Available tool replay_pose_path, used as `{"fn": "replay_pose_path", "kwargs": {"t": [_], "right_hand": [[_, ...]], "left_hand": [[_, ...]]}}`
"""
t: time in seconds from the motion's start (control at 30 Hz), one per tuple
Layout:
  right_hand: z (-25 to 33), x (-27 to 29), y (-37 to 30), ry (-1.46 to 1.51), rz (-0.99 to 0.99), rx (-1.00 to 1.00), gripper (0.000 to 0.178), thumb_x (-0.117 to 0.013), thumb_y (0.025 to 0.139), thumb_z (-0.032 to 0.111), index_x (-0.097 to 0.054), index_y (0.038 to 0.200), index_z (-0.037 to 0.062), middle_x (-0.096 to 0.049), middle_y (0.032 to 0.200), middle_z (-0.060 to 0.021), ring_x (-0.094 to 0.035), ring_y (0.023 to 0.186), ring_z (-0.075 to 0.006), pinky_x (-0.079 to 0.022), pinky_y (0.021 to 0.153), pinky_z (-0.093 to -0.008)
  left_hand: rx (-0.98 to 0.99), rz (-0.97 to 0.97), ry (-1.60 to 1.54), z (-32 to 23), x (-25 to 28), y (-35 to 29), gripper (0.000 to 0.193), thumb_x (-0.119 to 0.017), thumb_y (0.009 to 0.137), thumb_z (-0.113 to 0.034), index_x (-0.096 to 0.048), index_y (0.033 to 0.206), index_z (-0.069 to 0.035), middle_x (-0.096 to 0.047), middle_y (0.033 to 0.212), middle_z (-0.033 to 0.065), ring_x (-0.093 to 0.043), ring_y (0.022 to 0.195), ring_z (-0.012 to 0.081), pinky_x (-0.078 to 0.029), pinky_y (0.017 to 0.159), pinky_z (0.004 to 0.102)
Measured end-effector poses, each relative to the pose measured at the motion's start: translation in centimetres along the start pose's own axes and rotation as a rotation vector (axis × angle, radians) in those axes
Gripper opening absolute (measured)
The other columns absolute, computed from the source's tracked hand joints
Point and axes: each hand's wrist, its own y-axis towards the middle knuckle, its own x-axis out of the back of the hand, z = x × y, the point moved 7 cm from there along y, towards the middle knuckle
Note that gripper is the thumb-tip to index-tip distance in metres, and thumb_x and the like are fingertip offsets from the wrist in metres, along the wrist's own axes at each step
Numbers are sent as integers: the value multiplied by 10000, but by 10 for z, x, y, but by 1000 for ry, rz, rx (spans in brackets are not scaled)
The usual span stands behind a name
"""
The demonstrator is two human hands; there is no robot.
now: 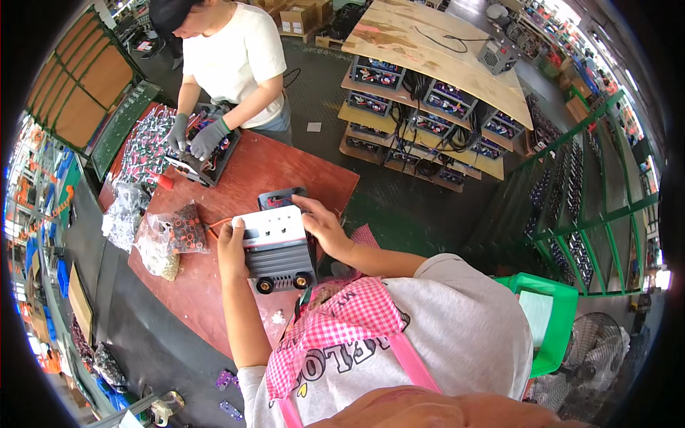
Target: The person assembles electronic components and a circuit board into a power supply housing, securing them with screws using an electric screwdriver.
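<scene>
Between my two hands is a welding machine front panel (280,255). Its upper part is white with small dark holes, its middle is grey and ribbed, and two round brass sockets sit along the lower edge. My left hand (232,251) is closed on the left edge, thumb on the white part. My right hand (325,227) grips the upper right corner, fingers curled over the edge. Just beyond the panel's top edge a dark metal part (282,197) shows, mostly covered. An orange cable (218,224) lies left of the panel.
Red table (307,167) under the work. On it lie clear bags, one with orange-and-black rings (187,230), and a heap of small parts (146,150). Across it a co-worker's gloved hands (207,139) work in an open unit. A green crate (564,324) stands right; shelves of units (435,107) behind.
</scene>
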Motion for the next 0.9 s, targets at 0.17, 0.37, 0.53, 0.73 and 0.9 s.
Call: {"fn": "replay_pose_path", "kwargs": {"t": [0.17,0.37,0.53,0.73,0.9], "right_hand": [[-19,-23,9,142,13,-129,429,-520,1027,203,-473,1397,-9,-597,1234,-49,-542,1141,-118,-425,988,-281],[-34,-52,25,270,116,-354,378,-549,997,194,-558,1290,-44,-632,1161,-55,-567,1064,-120,-443,954,-281],[-43,-71,49,101,202,-384,384,-567,995,237,-594,1256,-44,-667,1119,-82,-610,1013,-135,-475,899,-284],[-29,-78,68,-258,428,-184,369,-532,1009,257,-618,1198,-47,-684,1080,-106,-610,990,-132,-478,863,-302],[-31,-76,49,-128,514,-344,410,-522,1020,277,-574,1274,-41,-661,1138,-107,-596,1048,-142,-458,917,-300]], "left_hand": [[166,-116,-442,19,7,-22,142,-545,1001,-169,-597,974,-40,-646,929,54,-612,865,148,-493,788,302],[109,-278,-587,32,42,-48,147,-544,982,-108,-637,1009,2,-673,988,91,-635,941,178,-503,841,328],[104,-257,-594,36,62,-38,278,-537,971,-84,-592,1218,31,-660,1100,109,-631,1017,195,-511,881,333],[-20,-334,-414,30,59,-56,534,-490,957,26,-366,1475,-24,-567,1329,151,-585,1155,220,-487,965,322],[-102,-483,-392,35,43,-99,521,-473,967,23,-361,1474,-13,-518,1394,184,-523,1253,228,-412,1053,326]]}}
